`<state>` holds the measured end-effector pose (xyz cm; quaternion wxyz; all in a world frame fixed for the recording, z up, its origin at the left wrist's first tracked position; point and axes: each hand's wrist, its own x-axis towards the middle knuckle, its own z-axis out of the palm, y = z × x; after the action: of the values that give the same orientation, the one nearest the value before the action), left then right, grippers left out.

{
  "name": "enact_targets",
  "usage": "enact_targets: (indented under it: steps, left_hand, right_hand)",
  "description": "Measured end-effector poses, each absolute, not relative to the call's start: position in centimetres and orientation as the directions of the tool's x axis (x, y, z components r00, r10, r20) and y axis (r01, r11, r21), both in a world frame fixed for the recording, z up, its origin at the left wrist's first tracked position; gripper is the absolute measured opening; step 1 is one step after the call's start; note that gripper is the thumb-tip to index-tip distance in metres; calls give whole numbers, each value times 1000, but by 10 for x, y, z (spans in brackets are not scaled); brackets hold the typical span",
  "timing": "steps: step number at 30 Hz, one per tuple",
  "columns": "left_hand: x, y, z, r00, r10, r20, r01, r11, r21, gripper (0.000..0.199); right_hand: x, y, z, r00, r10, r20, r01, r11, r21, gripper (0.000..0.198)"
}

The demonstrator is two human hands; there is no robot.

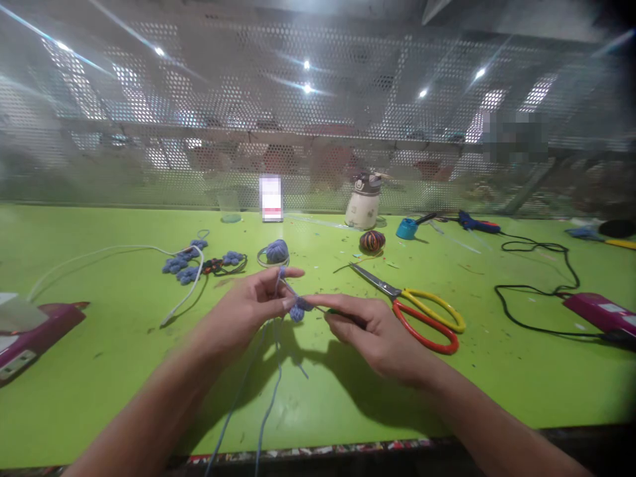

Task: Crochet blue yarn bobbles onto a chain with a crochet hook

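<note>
Between my hands, above the table, is a small blue-purple crochet piece (297, 311). My left hand (256, 295) pinches it between thumb and fingers, with blue yarn looped over the raised index finger. My right hand (365, 331) grips a crochet hook (322, 309), whose thin shaft reaches into the stitches; its handle is mostly hidden by the fingers. Loose yarn tails (271, 404) hang from the piece toward the table's front edge. Just beyond my left hand lies a ball of blue yarn (277, 251).
Scissors (430, 311) with yellow and red handles lie beside my right hand. Finished crochet flowers (179, 265) and a white cable (119, 248) are at left. Farther back stand a phone (271, 199), a bottle (364, 205), a multicoloured yarn ball (372, 241) and a blue container (407, 228). Purple power strips (599, 311) flank the green table.
</note>
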<state>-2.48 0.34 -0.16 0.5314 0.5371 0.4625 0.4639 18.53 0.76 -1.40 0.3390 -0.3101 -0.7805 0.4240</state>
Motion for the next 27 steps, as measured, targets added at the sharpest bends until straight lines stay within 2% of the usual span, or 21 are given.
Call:
enact_targets:
  steps: [2, 6, 12, 17, 22, 27]
  left_hand:
    - [-24, 3, -4, 179, 984, -11, -32, 17, 999, 36]
    - [-23, 2, -7, 248, 968, -40, -57, 56, 997, 26]
    - [-18, -1, -4, 210, 977, -24, -88, 43, 995, 29]
    - [-19, -2, -1, 186, 982, -19, -89, 36, 995, 34]
    - [-20, -2, -2, 134, 991, -26, -85, 38, 996, 24]
    - [-17, -1, -3, 121, 992, -36, -70, 44, 997, 31]
  right_hand:
    - [184, 9, -17, -562, 793, 233, 122, 358, -926, 37]
    - [183, 11, -23, -518, 842, 148, 12, 180, -984, 38]
    - [183, 12, -19, -503, 863, 51, -27, 43, -999, 40]
    - [183, 11, -17, -503, 864, 19, -36, 1, -999, 39]
    - [183, 10, -19, -515, 857, 19, -31, 4, -1000, 37]
    - [184, 10, -19, -523, 852, 20, -21, 11, -1000, 38]
